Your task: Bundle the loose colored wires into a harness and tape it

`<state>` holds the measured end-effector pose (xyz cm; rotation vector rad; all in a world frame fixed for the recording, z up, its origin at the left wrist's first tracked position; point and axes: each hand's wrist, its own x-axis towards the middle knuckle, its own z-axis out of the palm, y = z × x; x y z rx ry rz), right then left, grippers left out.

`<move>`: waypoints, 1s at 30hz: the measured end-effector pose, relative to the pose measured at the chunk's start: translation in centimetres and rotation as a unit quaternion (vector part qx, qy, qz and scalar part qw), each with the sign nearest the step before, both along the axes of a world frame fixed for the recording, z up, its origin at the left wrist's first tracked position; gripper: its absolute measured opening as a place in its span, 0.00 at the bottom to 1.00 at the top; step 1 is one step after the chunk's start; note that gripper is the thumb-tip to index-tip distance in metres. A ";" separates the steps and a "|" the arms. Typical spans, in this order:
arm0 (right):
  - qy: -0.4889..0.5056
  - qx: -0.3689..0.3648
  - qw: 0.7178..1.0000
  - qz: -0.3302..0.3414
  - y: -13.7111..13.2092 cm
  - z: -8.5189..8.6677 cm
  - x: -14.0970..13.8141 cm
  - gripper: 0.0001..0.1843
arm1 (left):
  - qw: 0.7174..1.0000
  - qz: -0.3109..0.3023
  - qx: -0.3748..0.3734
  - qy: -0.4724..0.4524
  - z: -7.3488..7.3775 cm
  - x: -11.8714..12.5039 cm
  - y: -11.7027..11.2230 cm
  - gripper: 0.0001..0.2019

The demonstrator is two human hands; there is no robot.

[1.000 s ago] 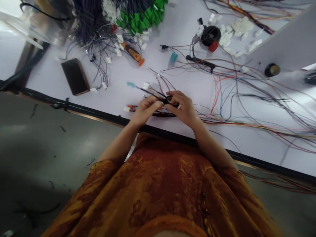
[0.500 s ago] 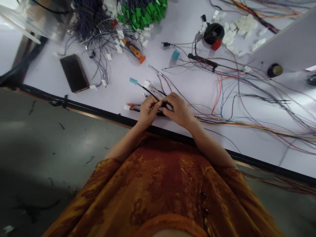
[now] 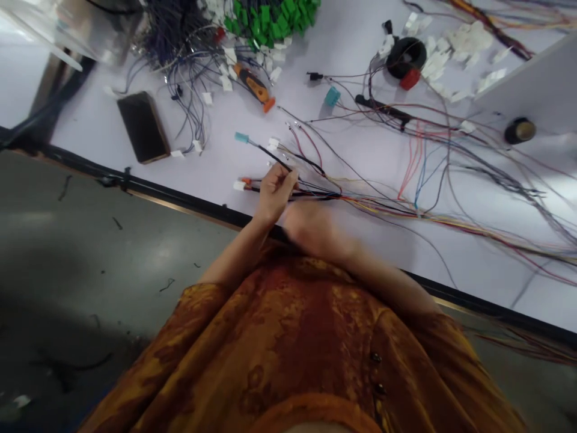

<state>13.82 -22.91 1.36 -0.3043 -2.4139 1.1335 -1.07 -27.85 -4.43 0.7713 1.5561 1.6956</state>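
My left hand (image 3: 276,191) pinches a wire branch wrapped in black tape (image 3: 273,157), with a light blue connector (image 3: 241,138) on its far end. My right hand (image 3: 311,227) is smeared by motion at the table's front edge, below and right of the left one; its fingers cannot be made out. A wire harness (image 3: 383,207) runs off to the right from beside the left hand. Its other branches end in a white connector (image 3: 273,144), bare metal terminals on red wires, and a white connector (image 3: 239,185) with an orange one beside it.
A phone (image 3: 143,127) lies at left. Behind the hands are an orange-and-black cutter (image 3: 253,86), bundled wires with green connectors (image 3: 274,21) and a black tape roll (image 3: 406,57). White connectors (image 3: 469,42) are heaped at right near an upright panel (image 3: 536,84).
My right hand has come away from the taped wire branch, back toward my body. My left hand keeps its pinch there. The view has shifted slightly.
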 end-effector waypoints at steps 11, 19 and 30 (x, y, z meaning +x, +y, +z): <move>-0.191 0.066 0.907 -0.369 13.8 -9.3 2.9 0.13 | 0.988 -0.034 -0.058 -0.138 0.9 -1.2 -0.4 0.20; -0.135 0.102 0.917 -0.361 10.6 -6.0 1.3 0.26 | 0.998 0.023 -0.045 -0.039 0.9 -0.6 -0.7 0.21; -0.178 0.143 0.970 -0.087 2.3 -5.5 -4.1 0.19 | 0.972 0.012 -0.215 0.099 3.4 -5.5 -5.7 0.25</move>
